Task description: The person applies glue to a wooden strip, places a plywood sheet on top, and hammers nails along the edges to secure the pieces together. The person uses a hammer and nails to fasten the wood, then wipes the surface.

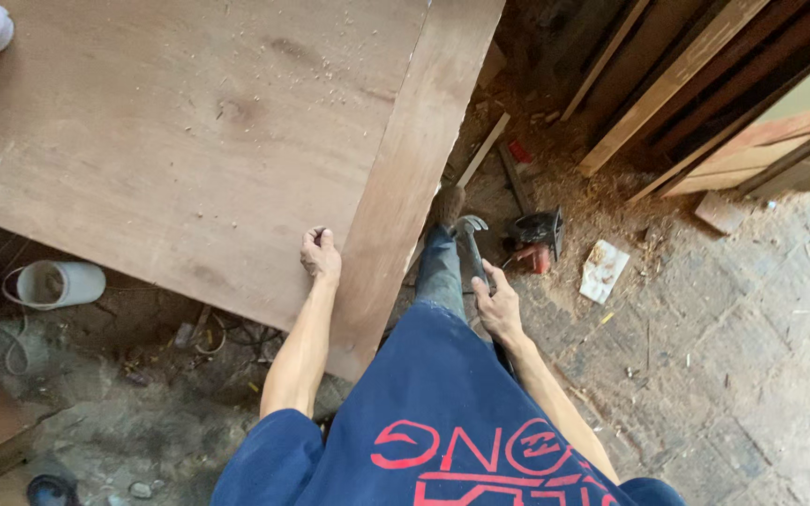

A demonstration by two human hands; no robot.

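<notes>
The left hand (320, 254) rests with curled fingers on the near edge of the large brown plywood sheet (171, 131), just beside the long reddish-brown plank (405, 178) lying along the sheet's right edge, seemingly to steady it. The right hand (497, 305) is closed around the handle of a steel claw hammer (470, 238), held low with its head near the raised foot, probably kept ready.

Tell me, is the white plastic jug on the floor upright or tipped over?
Tipped over: the white plastic jug lies on its side on the dirt floor, open mouth facing left.
</notes>
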